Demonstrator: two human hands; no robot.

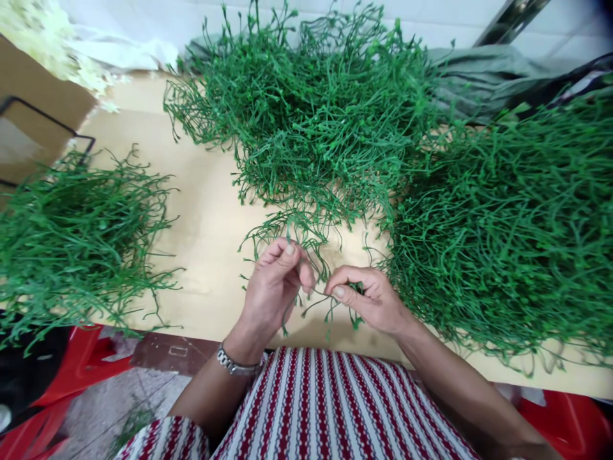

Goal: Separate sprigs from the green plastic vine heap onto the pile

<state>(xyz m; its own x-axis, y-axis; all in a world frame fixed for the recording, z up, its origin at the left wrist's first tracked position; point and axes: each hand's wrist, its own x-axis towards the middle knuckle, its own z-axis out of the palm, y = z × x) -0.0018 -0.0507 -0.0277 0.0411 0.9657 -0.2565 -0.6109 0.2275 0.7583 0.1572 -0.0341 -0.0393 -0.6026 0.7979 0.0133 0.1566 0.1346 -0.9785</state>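
My left hand [275, 287], with a metal watch on its wrist, is closed in a pinch on a thin green plastic sprig [297, 239] that fans out above my fingers. My right hand [371, 297] is closed too, pinching the lower stem of the same sprig just beside the left fingers. Both hands hover over the near edge of a pale wooden table [211, 223]. A big heap of the same green sprigs [316, 121] lies right behind the hands.
Another heap of green sprigs [517, 230] fills the table's right side, and a smaller one [71, 236] lies at the left. A cardboard box [33, 108] stands at far left. Red plastic stools [71, 370] sit below the table edge. Grey cloth [493, 73] lies at the back.
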